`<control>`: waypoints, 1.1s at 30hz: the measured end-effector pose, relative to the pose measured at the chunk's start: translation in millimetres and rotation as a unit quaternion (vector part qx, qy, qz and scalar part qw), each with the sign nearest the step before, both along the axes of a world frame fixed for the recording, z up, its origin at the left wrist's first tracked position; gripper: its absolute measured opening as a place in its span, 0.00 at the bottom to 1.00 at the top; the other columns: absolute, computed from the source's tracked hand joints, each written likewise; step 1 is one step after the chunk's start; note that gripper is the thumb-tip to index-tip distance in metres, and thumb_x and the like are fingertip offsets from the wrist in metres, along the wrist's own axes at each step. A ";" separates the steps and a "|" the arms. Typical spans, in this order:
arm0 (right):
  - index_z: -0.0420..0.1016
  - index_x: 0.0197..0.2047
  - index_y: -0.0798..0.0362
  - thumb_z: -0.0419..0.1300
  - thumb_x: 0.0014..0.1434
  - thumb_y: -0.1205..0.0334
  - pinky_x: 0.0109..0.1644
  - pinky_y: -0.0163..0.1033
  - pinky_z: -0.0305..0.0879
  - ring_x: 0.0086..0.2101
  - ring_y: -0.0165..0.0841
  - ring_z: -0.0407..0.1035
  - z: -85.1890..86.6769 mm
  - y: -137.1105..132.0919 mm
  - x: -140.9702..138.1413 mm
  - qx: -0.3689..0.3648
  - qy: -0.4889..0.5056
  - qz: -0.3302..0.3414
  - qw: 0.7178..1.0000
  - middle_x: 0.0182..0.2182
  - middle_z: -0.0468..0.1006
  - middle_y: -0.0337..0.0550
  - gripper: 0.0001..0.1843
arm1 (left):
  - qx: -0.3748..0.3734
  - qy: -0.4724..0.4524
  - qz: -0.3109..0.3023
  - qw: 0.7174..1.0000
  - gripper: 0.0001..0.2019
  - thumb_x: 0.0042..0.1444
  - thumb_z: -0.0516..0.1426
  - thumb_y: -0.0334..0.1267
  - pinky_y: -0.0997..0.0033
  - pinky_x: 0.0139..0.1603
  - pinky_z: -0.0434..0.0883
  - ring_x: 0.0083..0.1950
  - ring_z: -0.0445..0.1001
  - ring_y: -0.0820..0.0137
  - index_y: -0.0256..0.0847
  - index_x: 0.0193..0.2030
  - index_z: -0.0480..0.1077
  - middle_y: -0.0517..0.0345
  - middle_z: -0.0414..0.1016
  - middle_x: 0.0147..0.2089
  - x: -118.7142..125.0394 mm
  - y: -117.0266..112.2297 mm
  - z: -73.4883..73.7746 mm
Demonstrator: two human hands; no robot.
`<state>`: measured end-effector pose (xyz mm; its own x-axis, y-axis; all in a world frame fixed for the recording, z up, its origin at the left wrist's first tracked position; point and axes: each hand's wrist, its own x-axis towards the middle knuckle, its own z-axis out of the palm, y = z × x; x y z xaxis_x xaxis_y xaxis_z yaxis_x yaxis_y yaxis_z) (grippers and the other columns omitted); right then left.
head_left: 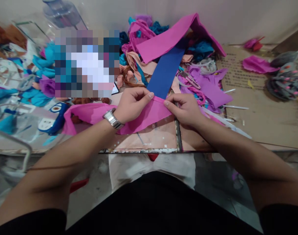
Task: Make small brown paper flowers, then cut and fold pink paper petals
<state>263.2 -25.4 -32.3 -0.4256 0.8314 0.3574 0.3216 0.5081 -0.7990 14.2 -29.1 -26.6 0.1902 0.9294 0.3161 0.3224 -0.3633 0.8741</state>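
Note:
A long strip of magenta crepe paper (90,112) lies across the table in front of me, running from the left to the middle. My left hand (131,106), with a metal watch on its wrist, pinches the strip's upper edge. My right hand (185,109) pinches the strip's right end, close to the left hand. Both hands are closed on the paper. A dark blue paper strip (166,70) lies just behind the hands.
A heap of magenta, purple, teal and peach paper scraps (163,42) fills the back of the table. Scissors (189,80) lie among the scraps. Blue paper flowers (43,62) sit at left, cardboard (261,111) at right. The table edge (139,151) is near me.

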 end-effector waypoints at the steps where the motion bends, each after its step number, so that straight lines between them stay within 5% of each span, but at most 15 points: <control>1: 0.83 0.36 0.50 0.67 0.73 0.41 0.37 0.40 0.65 0.31 0.35 0.70 -0.2 0.1 0.2 0.000 -0.001 0.001 1.000 0.29 0.82 0.41 0.22 | -0.001 -0.001 -0.001 1.000 0.26 0.67 0.66 0.66 0.64 0.35 0.70 0.33 0.73 0.66 0.44 0.31 0.77 0.57 0.75 0.27 -0.2 0.3 0.0; 8: 0.83 0.36 0.50 0.68 0.73 0.42 0.37 0.41 0.65 0.31 0.35 0.71 -2.0 0.7 1.8 0.010 -0.011 0.010 1.000 0.29 0.82 0.41 0.21 | 0.012 -0.018 0.008 1.000 0.25 0.69 0.64 0.65 0.63 0.41 0.75 0.39 0.80 0.64 0.44 0.36 0.82 0.52 0.84 0.34 -3.1 2.4 4.0; 15: 0.84 0.37 0.50 0.66 0.75 0.44 0.35 0.40 0.63 0.28 0.32 0.70 -2.2 -2.0 0.1 0.053 -0.019 0.059 0.997 0.29 0.82 0.41 0.20 | -0.021 0.034 -0.102 0.994 0.18 0.64 0.69 0.57 0.63 0.41 0.76 0.36 0.79 0.65 0.44 0.37 0.86 0.53 0.87 0.36 1.7 -4.7 7.6; 24: 0.84 0.44 0.50 0.68 0.72 0.41 0.38 0.41 0.68 0.33 0.35 0.73 -2.3 -1.5 0.7 0.071 -0.034 0.039 0.996 0.35 0.85 0.44 0.20 | -0.044 0.031 -0.057 0.997 0.18 0.63 0.69 0.55 0.65 0.42 0.75 0.36 0.77 0.66 0.41 0.35 0.85 0.53 0.84 0.33 0.6 -2.8 9.2; 33: 0.83 0.45 0.49 0.67 0.74 0.49 0.38 0.41 0.70 0.33 0.34 0.75 -4.2 -4.8 -0.5 0.111 -0.025 0.026 0.993 0.35 0.85 0.42 0.12 | -0.069 0.027 -0.063 0.995 0.16 0.63 0.68 0.52 0.65 0.44 0.74 0.37 0.77 0.66 0.40 0.36 0.85 0.53 0.85 0.35 1.6 -5.0 10.1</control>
